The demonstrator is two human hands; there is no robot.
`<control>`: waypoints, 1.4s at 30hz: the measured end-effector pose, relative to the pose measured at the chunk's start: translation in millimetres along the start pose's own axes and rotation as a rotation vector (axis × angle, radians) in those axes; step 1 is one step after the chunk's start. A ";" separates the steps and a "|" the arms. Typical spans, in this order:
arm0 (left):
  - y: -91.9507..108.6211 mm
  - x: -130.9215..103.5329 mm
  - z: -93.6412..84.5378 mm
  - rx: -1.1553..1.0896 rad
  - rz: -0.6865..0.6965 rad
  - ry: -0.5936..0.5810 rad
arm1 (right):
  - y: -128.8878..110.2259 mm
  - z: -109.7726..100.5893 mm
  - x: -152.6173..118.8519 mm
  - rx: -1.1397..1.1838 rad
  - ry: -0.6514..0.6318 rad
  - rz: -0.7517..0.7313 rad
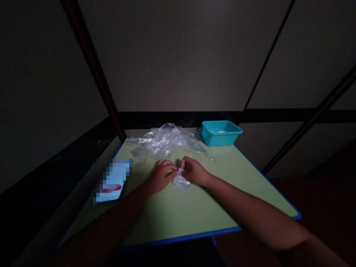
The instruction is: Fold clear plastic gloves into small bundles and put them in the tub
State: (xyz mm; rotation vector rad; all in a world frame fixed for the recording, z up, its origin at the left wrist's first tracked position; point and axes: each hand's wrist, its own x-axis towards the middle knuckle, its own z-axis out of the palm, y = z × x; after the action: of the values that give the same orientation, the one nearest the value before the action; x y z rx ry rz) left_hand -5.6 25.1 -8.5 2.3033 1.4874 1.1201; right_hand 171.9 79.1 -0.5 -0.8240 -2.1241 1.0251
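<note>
Both hands meet over the middle of the table around a small clear plastic bag (181, 183). My left hand (162, 175) pinches the bag's upper edge between thumb and fingers. From the other side, my right hand (194, 171) grips the same edge, its fingers curled. The lower part of the bag hangs toward me, close to the tabletop. Whether anything lies inside it is too dim to tell. Beyond my hands spreads a crumpled heap of clear plastic bags (164, 141).
A turquoise plastic basket (222, 139) stands at the table's far right corner with something clear inside. At the left edge lies a lit phone or tablet (114, 181), partly blurred out. The pale green table (167, 218) has a blue rim; panelled walls rise behind it.
</note>
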 end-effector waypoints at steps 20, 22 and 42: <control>10.5 5.7 -4.4 0.103 0.044 -0.032 | -3.7 9.9 -0.3 0.180 0.020 0.012; 11.6 6.3 -5.5 0.103 0.037 -0.031 | -1.0 10.2 0.9 0.237 0.000 0.031; 4.0 4.9 -3.3 -0.117 -0.070 0.050 | 2.2 1.4 5.7 0.602 0.133 0.128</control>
State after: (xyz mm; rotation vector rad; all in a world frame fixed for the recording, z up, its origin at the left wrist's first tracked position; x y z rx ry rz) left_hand -3.9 26.5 -1.8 2.1444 1.4663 1.2202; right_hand 168.0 83.8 -1.5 -0.7015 -1.5312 1.5233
